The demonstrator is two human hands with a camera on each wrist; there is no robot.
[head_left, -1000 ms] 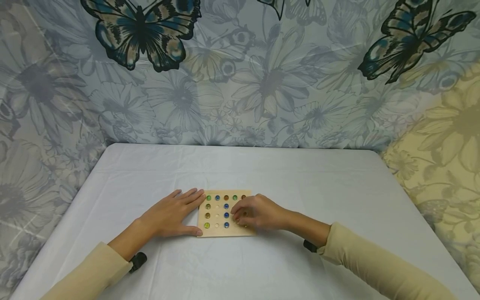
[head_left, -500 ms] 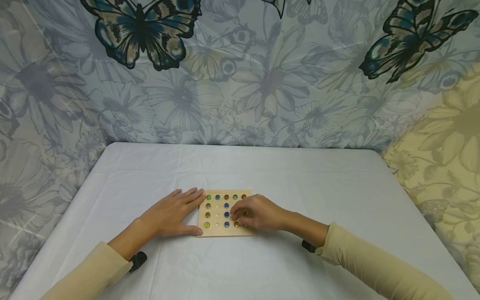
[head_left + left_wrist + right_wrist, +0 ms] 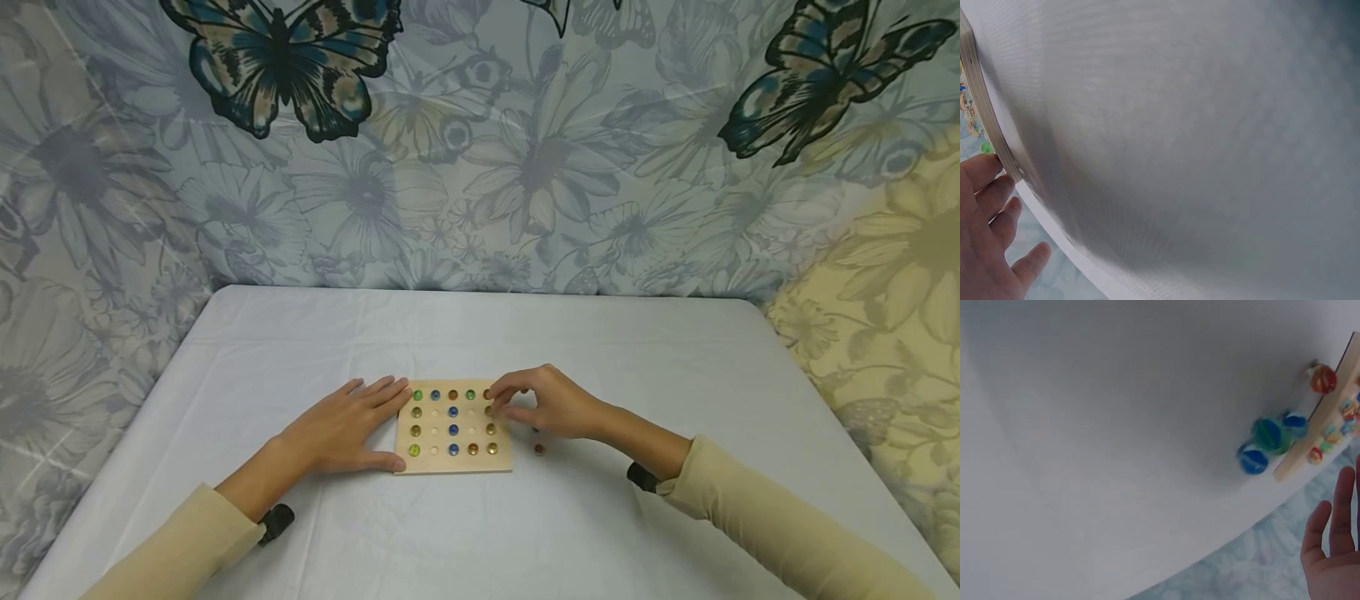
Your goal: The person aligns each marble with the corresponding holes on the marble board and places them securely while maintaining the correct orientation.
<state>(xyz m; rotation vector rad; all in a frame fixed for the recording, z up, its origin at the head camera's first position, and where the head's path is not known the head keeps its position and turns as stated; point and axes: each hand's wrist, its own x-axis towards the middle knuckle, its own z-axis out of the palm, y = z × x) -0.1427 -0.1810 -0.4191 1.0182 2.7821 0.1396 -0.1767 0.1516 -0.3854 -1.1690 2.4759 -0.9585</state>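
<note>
A small wooden board (image 3: 444, 463) with rows of holes lies on the white table, with coloured marbles (image 3: 453, 412) in many holes and some holes empty. My left hand (image 3: 372, 427) lies flat on the table, its fingertips and thumb against the board's left edge; the left wrist view shows the left hand (image 3: 985, 250) beside that edge of the board (image 3: 972, 69). My right hand (image 3: 497, 402) is curled at the board's right column, thumb and forefinger pinching a small marble there. Two loose marbles (image 3: 538, 448) lie on the cloth just right of the board.
The white tablecloth (image 3: 480, 533) covers the table, with a butterfly and flower curtain (image 3: 480, 167) behind it. In the right wrist view blue and green marbles (image 3: 1269, 434) and an orange one (image 3: 1322, 378) lie beside the board (image 3: 1335, 400).
My right hand has moved from the board's lower right up to its right edge, uncovering marbles in the bottom row and loose ones on the cloth. The left hand has stayed put.
</note>
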